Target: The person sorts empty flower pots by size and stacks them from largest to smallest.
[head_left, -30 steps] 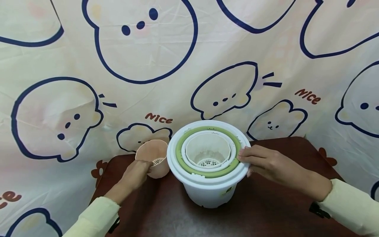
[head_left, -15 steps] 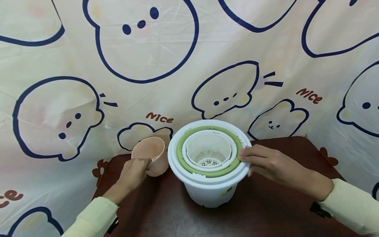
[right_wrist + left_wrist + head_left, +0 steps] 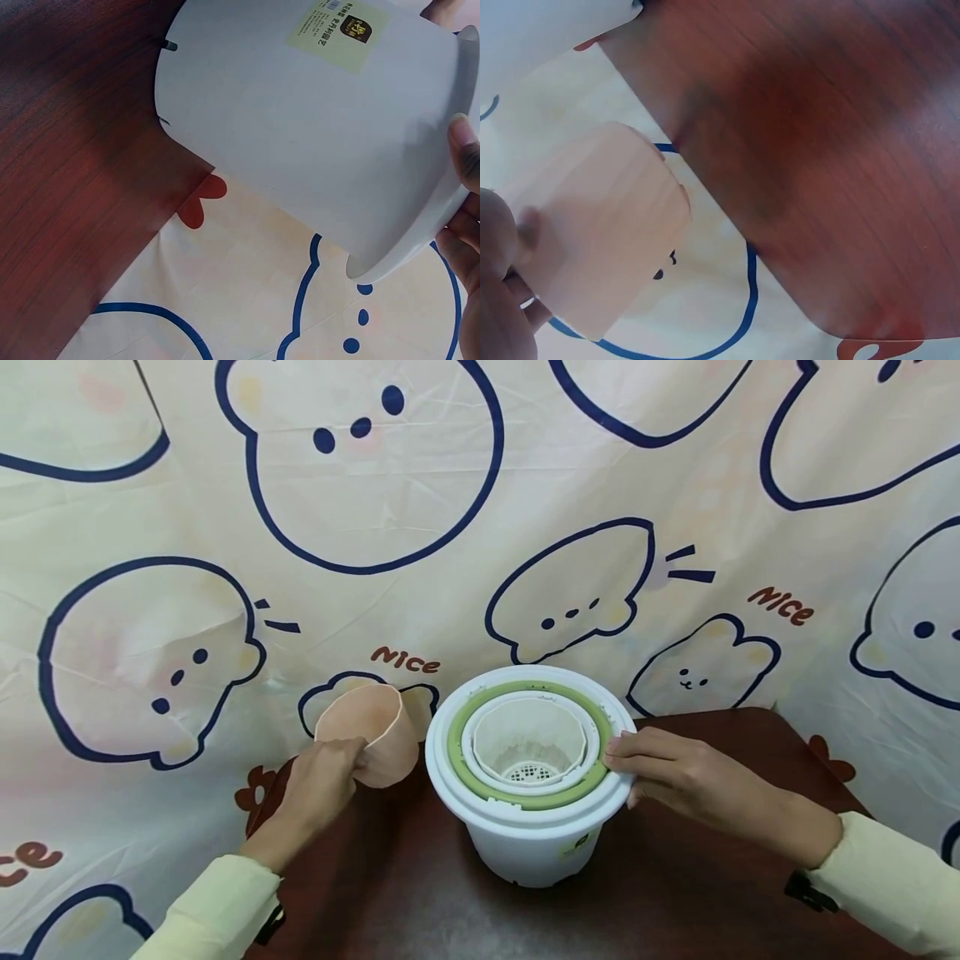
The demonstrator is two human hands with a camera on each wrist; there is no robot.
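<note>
My left hand (image 3: 318,781) pinches the near rim of a peach plant pot (image 3: 390,756), held tilted above the table's back left. The left wrist view shows that pot's outer wall (image 3: 607,225), with fingers (image 3: 529,232) at one end. To its right stands a large white plant pot (image 3: 532,852) with a green-rimmed pot (image 3: 555,802) and smaller white pots (image 3: 525,727) nested inside. The innermost has a perforated bottom. My right hand (image 3: 678,768) grips the large pot's right rim. In the right wrist view, its thumb (image 3: 463,146) lies against the rim's outside.
A dark red-brown table (image 3: 465,914) lies under the nested pots. Close behind its back edge hangs a pale cloth (image 3: 420,610) printed with blue-outlined cartoon figures. A yellowish label (image 3: 337,34) is stuck on the large pot's wall.
My left hand has raised the peach pot, moved it left and tilted it, so its perforated bottom is out of sight. The right hand and nested pots have stayed in place.
</note>
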